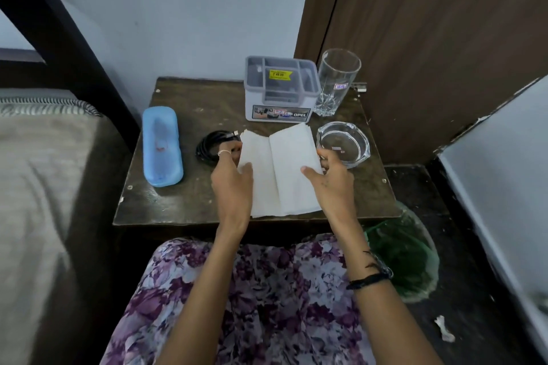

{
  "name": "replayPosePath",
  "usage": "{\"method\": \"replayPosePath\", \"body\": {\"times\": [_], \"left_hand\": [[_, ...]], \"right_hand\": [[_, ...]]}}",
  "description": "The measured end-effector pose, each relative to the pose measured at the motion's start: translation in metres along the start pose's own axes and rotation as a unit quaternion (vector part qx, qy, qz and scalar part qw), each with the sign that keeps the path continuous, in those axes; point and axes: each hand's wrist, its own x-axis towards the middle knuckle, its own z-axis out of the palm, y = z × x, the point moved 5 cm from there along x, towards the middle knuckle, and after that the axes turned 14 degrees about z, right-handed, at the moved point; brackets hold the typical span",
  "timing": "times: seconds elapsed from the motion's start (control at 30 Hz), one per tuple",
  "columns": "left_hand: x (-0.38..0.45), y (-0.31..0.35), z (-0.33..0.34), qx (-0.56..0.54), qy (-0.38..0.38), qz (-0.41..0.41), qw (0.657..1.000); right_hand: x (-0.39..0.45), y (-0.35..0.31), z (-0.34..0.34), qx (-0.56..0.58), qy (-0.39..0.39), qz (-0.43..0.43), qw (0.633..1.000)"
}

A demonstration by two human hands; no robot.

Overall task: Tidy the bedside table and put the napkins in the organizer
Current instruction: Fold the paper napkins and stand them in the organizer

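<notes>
Both hands hold the stack of white paper napkins over the dark wooden bench: the left hand pinches its left edge, the right hand grips its right edge. The grey plastic organizer stands behind, seemingly empty, beside a tall clear glass.

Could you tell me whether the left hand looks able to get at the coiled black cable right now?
Probably yes: the left hand lies right beside the cable with nothing between them, but it holds the napkins and must release them first.
</notes>
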Motion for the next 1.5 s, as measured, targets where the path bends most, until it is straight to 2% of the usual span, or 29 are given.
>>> {"method": "replayPosePath", "body": {"times": [0.27, 0.5, 0.77, 0.9, 1.07, 1.23, 1.37, 1.5], "left_hand": [[0.004, -0.014, -0.003, -0.025, -0.004, -0.007, 1.000], [0.011, -0.018, -0.007, -0.041, -0.002, -0.015, 0.999], [0.014, -0.020, -0.005, -0.040, -0.005, -0.004, 0.999], [0.014, -0.019, -0.005, -0.039, -0.006, 0.001, 0.999], [0.013, -0.021, -0.005, -0.045, -0.005, -0.003, 0.999], [0.015, -0.023, -0.008, -0.048, 0.006, -0.011, 0.999], [0.013, -0.023, -0.008, -0.066, 0.029, -0.021, 0.997], [0.013, -0.025, -0.008, -0.089, 0.030, -0.031, 0.995]], "right_hand": [[-0.005, -0.016, -0.011, -0.045, 0.050, -0.041, 0.997], [-0.004, -0.013, -0.019, -0.053, 0.111, -0.030, 0.992], [-0.001, -0.019, -0.013, -0.079, 0.118, -0.045, 0.989], [-0.008, -0.025, -0.013, -0.051, 0.115, -0.052, 0.991], [-0.015, -0.027, -0.004, -0.032, 0.069, -0.058, 0.995], [-0.023, -0.022, 0.020, 0.093, -0.106, -0.008, 0.990], [-0.033, -0.016, 0.039, 0.019, -0.176, -0.020, 0.984], [-0.036, -0.007, 0.048, -0.080, -0.208, -0.050, 0.974]]}}
